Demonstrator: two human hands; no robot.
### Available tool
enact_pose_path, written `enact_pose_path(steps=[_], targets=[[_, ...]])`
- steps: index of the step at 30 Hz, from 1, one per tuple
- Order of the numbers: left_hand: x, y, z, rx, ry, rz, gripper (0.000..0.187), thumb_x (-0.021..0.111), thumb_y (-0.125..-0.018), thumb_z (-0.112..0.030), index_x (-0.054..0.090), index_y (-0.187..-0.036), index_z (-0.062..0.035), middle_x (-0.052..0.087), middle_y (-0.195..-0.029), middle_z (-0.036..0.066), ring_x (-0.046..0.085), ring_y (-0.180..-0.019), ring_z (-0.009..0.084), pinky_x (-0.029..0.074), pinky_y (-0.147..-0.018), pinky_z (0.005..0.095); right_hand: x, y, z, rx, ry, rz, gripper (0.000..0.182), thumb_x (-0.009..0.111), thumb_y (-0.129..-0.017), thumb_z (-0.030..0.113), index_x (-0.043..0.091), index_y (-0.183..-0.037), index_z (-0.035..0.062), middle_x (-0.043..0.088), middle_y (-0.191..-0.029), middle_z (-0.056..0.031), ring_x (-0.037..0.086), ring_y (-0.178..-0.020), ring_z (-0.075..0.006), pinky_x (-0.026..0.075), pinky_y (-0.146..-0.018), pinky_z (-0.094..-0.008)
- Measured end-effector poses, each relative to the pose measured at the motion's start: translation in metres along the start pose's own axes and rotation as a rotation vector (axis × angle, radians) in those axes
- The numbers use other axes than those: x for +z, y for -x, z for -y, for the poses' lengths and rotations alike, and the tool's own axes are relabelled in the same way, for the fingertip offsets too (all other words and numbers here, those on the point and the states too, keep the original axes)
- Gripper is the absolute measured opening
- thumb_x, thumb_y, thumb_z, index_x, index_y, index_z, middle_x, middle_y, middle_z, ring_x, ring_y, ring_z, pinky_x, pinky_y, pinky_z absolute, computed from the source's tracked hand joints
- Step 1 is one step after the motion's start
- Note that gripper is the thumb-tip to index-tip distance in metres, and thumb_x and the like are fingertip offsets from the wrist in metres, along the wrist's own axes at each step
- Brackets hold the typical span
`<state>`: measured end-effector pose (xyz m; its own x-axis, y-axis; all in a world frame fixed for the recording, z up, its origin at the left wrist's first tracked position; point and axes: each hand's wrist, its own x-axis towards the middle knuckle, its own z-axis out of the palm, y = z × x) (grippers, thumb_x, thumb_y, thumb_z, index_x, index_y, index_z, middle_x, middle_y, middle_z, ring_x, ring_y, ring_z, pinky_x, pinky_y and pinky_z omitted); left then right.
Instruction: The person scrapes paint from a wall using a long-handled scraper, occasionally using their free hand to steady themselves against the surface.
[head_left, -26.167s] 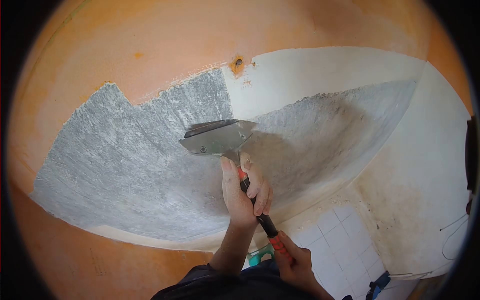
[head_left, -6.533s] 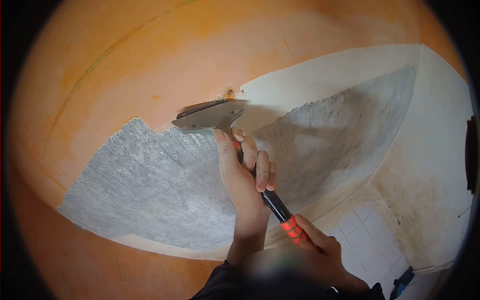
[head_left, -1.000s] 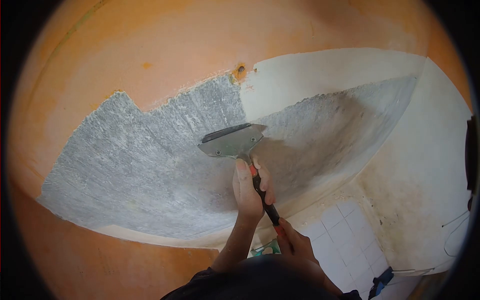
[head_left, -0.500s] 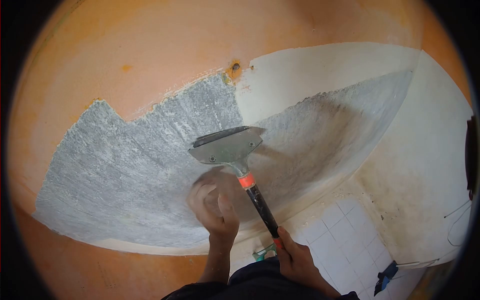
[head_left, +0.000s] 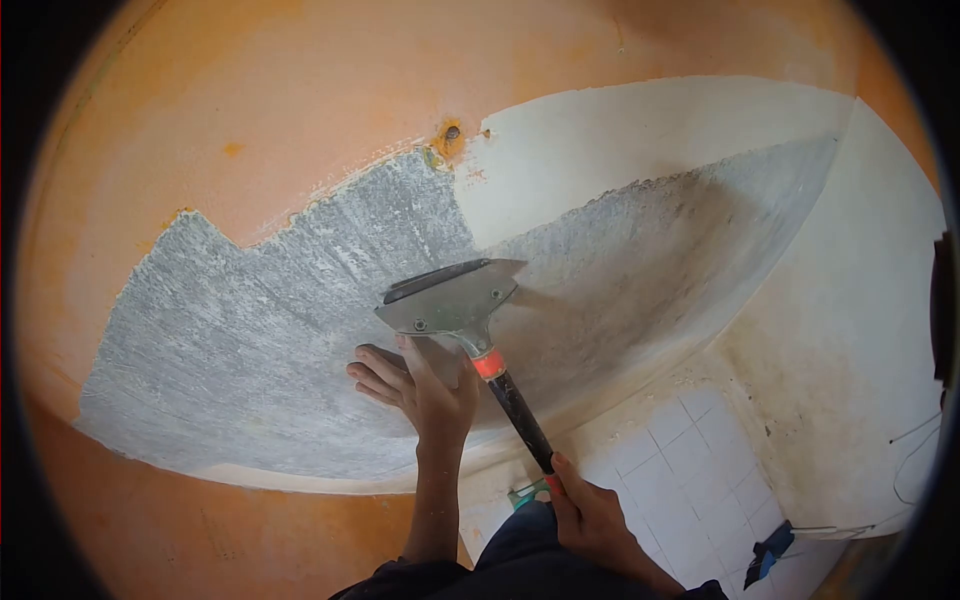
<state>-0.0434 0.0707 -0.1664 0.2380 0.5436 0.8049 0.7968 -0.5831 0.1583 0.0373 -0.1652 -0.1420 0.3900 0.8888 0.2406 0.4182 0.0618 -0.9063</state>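
Observation:
A long-handled scraper [head_left: 455, 303] with a wide grey metal head, an orange collar and a black handle lies over the bared grey patch of the wall [head_left: 250, 330]. My right hand [head_left: 590, 510] is wrapped round the lower end of the handle. Just under the scraper head is my left hand [head_left: 435, 395], its fingers spread out, with one fingertip right at the lower edge of the head and the thumb beside the collar. Orange paint and a white strip [head_left: 640, 125] border the grey patch along its ragged upper edge.
A dark bolt or hole [head_left: 451, 134] shows in the orange paint above the patch. White floor tiles [head_left: 690, 460] lie at the lower right, with a blue object [head_left: 768, 555] on them. Something green [head_left: 525, 494] is partly hidden beside my clothing.
My left hand, blurred before, has turned and moved up close under the scraper head, its fingers now spread. The scraper and my right hand have hardly moved.

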Motion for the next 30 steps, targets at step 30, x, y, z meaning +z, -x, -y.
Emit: enact_pose_path(steps=[30], targets=[[0.007,0.006,0.005,0.037,0.029,0.047,0.097,0.063,-0.082,-0.051,0.012,-0.149,-0.0046,-0.018,-0.148,0.034,-0.025,-0.13,0.0605,-0.012,-0.093,0.0767,0.005,0.006,0.013,0.162,0.017,-0.045,0.048,0.059,-0.09,0.009,0.046,-0.137,0.0083,0.066,-0.077,-0.0176,0.065,-0.062,-0.0307,0.051,-0.06,-0.0354]])
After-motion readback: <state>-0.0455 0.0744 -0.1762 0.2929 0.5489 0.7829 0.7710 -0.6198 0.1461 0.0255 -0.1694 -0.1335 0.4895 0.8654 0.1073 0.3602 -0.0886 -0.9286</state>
